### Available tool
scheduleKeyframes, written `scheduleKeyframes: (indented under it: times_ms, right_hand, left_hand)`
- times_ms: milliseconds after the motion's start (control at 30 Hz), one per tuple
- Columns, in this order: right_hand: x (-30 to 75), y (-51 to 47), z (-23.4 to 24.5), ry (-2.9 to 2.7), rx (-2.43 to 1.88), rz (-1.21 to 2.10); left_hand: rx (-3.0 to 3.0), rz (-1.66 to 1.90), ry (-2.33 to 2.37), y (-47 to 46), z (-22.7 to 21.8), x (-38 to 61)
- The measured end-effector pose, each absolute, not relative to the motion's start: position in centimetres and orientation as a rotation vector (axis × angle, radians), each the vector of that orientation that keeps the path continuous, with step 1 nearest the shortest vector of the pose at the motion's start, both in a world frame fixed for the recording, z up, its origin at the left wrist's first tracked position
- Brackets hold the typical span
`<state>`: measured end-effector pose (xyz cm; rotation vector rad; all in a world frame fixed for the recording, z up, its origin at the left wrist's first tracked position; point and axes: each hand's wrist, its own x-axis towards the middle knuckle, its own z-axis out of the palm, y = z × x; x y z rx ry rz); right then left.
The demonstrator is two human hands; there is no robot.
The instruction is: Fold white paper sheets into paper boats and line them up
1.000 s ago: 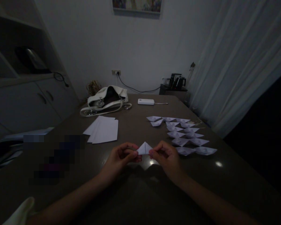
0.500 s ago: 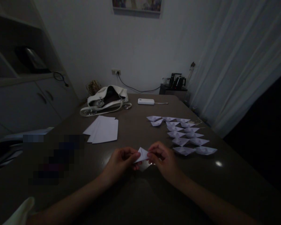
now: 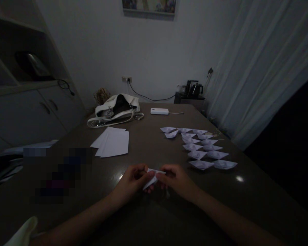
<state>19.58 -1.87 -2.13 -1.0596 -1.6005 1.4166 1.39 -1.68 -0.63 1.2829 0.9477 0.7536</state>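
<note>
A small folded piece of white paper (image 3: 153,172) is held above the near part of the table, between both hands. My left hand (image 3: 133,178) pinches its left side, thumb on top and fingers beneath. On the right side, my right hand (image 3: 176,179) grips it the same way, and the two thumbs nearly meet over the middle. Thumbs and fingers hide much of the fold. To the right stand several folded paper boats (image 3: 200,165) in rows. Flat white sheets (image 3: 115,143) lie fanned in a stack on the left.
A white handbag (image 3: 115,109) rests at the table's far left. Near the back edge lies a white power bank (image 3: 159,111) with a short cable. A black kettle (image 3: 195,90) stands on a low cabinet behind the table. White curtains (image 3: 256,61) hang at the right.
The folded paper has turned and tilted between my fingers. My right hand has shifted slightly lower, and both thumbs have come closer together on the paper.
</note>
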Motion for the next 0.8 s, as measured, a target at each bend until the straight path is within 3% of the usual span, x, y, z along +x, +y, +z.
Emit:
scheduleKeyframes:
  times_ms: [500,800]
  right_hand:
    - [19.22,-2.46,-1.46,-1.637,-1.044,1.303]
    - [19.42,-2.16,-2.37,-1.601,-1.092,1.251]
  left_hand:
    - [1.261,0.671,0.81,-1.52,-1.09,1.44]
    - [1.832,0.831,1.05,-1.85,-1.0,1.22]
